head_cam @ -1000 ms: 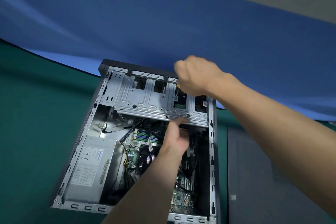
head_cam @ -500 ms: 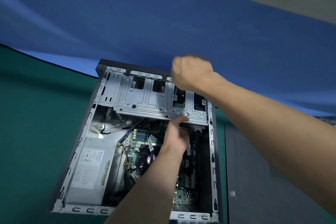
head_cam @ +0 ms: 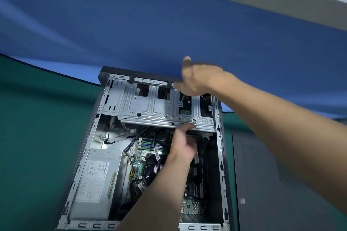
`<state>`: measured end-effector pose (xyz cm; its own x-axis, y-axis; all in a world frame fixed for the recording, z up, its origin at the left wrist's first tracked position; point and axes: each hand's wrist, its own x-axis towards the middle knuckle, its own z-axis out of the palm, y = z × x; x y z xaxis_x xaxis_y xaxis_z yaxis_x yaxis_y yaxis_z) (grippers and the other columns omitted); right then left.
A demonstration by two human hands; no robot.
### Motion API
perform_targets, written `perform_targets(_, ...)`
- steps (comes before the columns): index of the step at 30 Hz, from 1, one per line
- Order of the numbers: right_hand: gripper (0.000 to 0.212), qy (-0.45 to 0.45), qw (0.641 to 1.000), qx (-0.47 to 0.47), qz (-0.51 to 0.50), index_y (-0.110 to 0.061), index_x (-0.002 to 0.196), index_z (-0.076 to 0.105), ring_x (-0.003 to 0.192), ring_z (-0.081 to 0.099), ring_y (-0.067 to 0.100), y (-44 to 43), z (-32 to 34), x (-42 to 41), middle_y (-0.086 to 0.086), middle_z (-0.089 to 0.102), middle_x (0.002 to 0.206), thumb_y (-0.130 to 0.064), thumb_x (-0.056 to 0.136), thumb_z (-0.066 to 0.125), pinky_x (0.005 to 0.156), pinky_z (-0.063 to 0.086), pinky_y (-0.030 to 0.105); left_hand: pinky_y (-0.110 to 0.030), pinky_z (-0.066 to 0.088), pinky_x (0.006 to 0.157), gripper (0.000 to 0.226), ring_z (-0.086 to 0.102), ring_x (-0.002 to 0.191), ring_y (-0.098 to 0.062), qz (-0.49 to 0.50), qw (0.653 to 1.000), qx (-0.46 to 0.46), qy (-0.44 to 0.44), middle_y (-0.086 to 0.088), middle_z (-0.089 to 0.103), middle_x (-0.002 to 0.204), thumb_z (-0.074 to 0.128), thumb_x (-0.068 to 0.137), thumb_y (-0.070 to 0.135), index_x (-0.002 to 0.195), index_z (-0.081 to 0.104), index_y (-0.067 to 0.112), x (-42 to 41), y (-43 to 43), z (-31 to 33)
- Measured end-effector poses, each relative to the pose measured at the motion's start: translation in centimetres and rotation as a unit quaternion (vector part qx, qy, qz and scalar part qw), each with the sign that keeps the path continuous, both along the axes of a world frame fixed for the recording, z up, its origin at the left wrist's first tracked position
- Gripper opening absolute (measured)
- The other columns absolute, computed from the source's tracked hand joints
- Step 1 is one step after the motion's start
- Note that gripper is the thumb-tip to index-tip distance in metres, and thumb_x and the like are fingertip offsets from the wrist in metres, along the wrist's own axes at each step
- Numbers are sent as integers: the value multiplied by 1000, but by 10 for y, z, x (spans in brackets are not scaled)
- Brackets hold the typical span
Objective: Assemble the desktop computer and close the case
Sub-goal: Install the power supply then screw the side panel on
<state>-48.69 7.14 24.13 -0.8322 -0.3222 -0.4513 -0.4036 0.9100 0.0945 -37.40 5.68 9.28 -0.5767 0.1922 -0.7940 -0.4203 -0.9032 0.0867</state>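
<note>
The right hand (head_cam: 199, 78) hovered, blurred, over the far end of the open computer case (head_cam: 221, 157), thumb raised; I could not tell whether it gripped anything. The left hand (head_cam: 185, 142) reached inside the case and gripped the drive cage (head_cam: 150, 107), thumb on its lip and fingers curled beneath. The print on the power supply (head_cam: 97, 184) label was too small to read. The case lay on a green mat (head_cam: 37, 137), with 1 dark side panel (head_cam: 272, 184) just right of it and blue cloth (head_cam: 169, 24) beyond.
</note>
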Motion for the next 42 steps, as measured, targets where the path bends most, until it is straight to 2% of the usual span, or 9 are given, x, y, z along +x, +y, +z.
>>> perform_targets(5,17,62,996,-48,34,-13,78,39,79,43,29,1,-2,3,1,38,73,-16,91,49,62,33,26,-30,48,51,19,54,42,-20,6,1000,5,2,-6,57,54,56,78,-11,77,56,7,0,1,1)
perform_targets(11,39,13,999,-13,33,-5,125,34,83,46,31,6,-3,-3,3,47,86,-25,93,46,60,35,30,-29,52,48,16,59,43,-22,1,1000,-2,6,-9,61,55,55,78,-10,79,57,5,0,1,2)
perform_targets(16,30,46,997,-54,4,-14,68,34,76,45,30,10,-9,2,0,39,71,-23,95,47,60,33,27,-35,53,56,14,60,45,-23,1,1000,-17,10,-10,61,57,55,79,-9,82,57,4,-1,2,1)
perform_targets(21,50,-17,1000,4,7,-3,138,29,108,51,34,4,2,1,12,53,119,-28,97,43,73,34,34,-37,52,62,16,58,42,-22,7,1000,-24,2,-9,61,55,58,77,-10,84,58,5,0,2,2)
perform_targets(25,8,62,996,-53,27,-14,89,48,82,45,29,9,-4,3,7,52,95,-18,95,46,67,34,30,-33,53,56,16,59,42,-23,4,1000,-27,1,-10,62,55,57,78,-9,86,58,5,0,2,3)
perform_targets(30,58,1,1000,-1,12,-4,141,25,112,51,34,14,-4,1,13,55,120,-40,98,41,76,37,36,-38,55,60,15,62,46,-24,1,999,-26,23,-11,62,57,54,79,-8,87,57,4,-1,3,1)
perform_targets(34,14,32,996,-65,48,-14,79,44,78,46,31,16,-5,-3,2,43,74,-17,91,50,56,32,28,-38,56,57,15,63,48,-26,1,999,-21,28,-12,63,59,54,78,-8,87,56,3,-1,3,0)
perform_targets(39,39,89,995,-5,50,-13,113,54,102,56,31,9,-3,5,6,55,103,-46,99,37,72,35,33,-40,52,63,20,58,43,-25,11,999,-30,9,-11,60,55,58,70,-11,84,57,4,-2,4,0)
perform_targets(42,12,34,998,-7,55,-14,90,46,90,50,31,8,3,2,2,48,89,-25,95,43,69,33,32,-41,51,67,24,58,42,-24,19,999,-30,9,-10,60,54,58,67,-11,86,57,4,-1,3,1)
